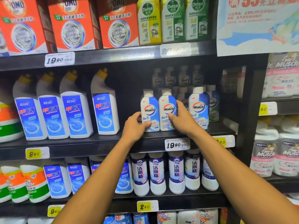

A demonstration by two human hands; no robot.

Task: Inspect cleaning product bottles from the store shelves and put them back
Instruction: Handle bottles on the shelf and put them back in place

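Note:
Two white-and-blue Walch washing machine cleaner bottles stand upright side by side on the middle shelf (100,139). My left hand (135,125) grips the lower left side of the left Walch bottle (149,109). My right hand (182,119) wraps around the right side of the second Walch bottle (167,107), thumb across its front label. Both bottle bases look to be on the shelf. A third Walch bottle (199,105) stands just right of my right hand.
Blue-labelled toilet cleaner bottles (72,112) with yellow caps stand to the left on the same shelf. Orange OMO boxes (72,25) and Dettol bottles (148,21) fill the shelf above. White bottles (157,173) line the shelf below. Mr Muscle packs (275,152) sit at right.

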